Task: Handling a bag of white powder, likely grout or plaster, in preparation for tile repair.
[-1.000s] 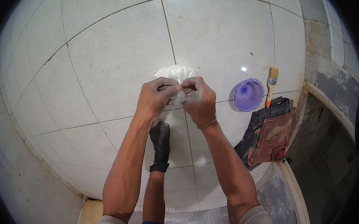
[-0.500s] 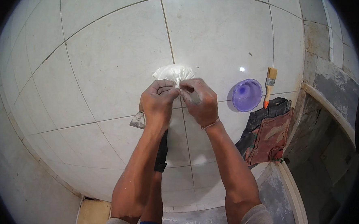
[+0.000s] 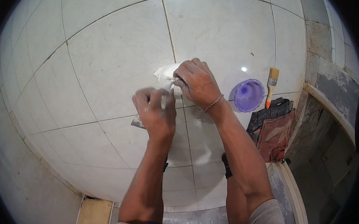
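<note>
Clamping white, puffy plastic bag (image 3: 165, 72) with dusty right hand (image 3: 199, 83); having shifted dusty left hand (image 3: 156, 114) to bag's lower left, with grip too blurred to tell; seemingly steadying one-handed.

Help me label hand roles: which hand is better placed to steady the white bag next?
Likely the right hand: it grips the white bag, while the left hand is blurred, its contact with the bag unclear.

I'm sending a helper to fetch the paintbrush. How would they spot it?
On the tiled floor, find the purple bowl at right. Just right of it lies the slim paintbrush. Unlike its neighbours, it has yellowish bristles and an orange-tipped handle.
</note>
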Tool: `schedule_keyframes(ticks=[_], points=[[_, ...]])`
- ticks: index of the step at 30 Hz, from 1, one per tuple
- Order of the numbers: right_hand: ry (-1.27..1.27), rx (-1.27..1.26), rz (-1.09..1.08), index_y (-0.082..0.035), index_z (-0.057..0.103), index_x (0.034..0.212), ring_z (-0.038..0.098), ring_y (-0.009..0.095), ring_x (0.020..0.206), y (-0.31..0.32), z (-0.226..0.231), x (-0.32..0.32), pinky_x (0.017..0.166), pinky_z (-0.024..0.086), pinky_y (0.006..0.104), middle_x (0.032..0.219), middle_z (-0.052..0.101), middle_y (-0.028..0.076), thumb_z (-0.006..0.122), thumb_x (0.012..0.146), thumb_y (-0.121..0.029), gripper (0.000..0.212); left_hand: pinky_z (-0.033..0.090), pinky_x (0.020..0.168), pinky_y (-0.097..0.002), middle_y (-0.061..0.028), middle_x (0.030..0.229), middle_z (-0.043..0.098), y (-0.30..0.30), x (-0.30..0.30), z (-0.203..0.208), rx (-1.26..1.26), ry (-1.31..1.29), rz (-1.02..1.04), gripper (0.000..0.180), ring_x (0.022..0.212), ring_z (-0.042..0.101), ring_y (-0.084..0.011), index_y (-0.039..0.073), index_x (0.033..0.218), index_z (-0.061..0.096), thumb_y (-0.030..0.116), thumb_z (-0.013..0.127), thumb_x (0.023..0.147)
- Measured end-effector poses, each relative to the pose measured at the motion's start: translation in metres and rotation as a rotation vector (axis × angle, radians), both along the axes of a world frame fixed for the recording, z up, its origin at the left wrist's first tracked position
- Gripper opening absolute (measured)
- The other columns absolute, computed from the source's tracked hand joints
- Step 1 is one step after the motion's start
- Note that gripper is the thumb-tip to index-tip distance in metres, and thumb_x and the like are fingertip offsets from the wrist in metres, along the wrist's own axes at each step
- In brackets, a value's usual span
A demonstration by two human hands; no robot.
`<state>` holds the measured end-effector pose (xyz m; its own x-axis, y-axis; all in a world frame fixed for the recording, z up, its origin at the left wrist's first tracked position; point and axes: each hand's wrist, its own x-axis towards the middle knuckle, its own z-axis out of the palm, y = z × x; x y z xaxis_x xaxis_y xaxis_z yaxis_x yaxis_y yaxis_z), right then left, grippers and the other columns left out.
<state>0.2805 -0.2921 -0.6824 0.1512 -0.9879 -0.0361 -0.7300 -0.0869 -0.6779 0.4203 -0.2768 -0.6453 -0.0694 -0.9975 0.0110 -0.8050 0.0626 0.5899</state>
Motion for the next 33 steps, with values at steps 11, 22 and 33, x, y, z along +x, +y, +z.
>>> schedule_keyframes(ticks=[11, 22, 33], points=[[-0.567, 0.568, -0.597, 0.0, 0.061, 0.083, 0.059, 0.015, 0.066, 0.029, 0.011, 0.035, 0.062, 0.047, 0.0279, 0.073, 0.063, 0.009, 0.065, 0.076, -0.003, 0.008, 0.047, 0.069, -0.0375, -0.0134, 0.082, 0.061, 0.006, 0.012, -0.012, 0.183, 0.236, 0.013, 0.007, 0.078, 0.059, -0.0306, 0.0, 0.086, 0.06, 0.002, 0.063, 0.08], [-0.607, 0.457, -0.416, 0.002, 0.062, 0.087, 0.063, 0.021, 0.073, 0.028, 0.002, 0.032, 0.067, 0.049, 0.0304, 0.079, 0.065, 0.014, 0.062, 0.078, 0.001, 0.009, 0.049, 0.063, -0.0336, -0.0139, 0.083, 0.06, -0.01, 0.03, -0.015, 0.202, 0.037, -0.265, 0.016, 0.07, 0.061, -0.0264, 0.0, 0.096, 0.06, 0.005, 0.064, 0.081], [-0.495, 0.243, -0.303, 0.0, 0.059, 0.078, 0.06, 0.03, 0.074, 0.036, -0.009, 0.037, 0.068, 0.048, 0.0359, 0.077, 0.062, 0.012, 0.058, 0.073, 0.006, 0.008, 0.048, 0.062, -0.0425, -0.019, 0.08, 0.054, -0.03, 0.026, -0.018, 0.472, -0.204, -0.526, 0.021, 0.072, 0.057, -0.0356, -0.002, 0.084, 0.051, 0.011, 0.064, 0.076]])
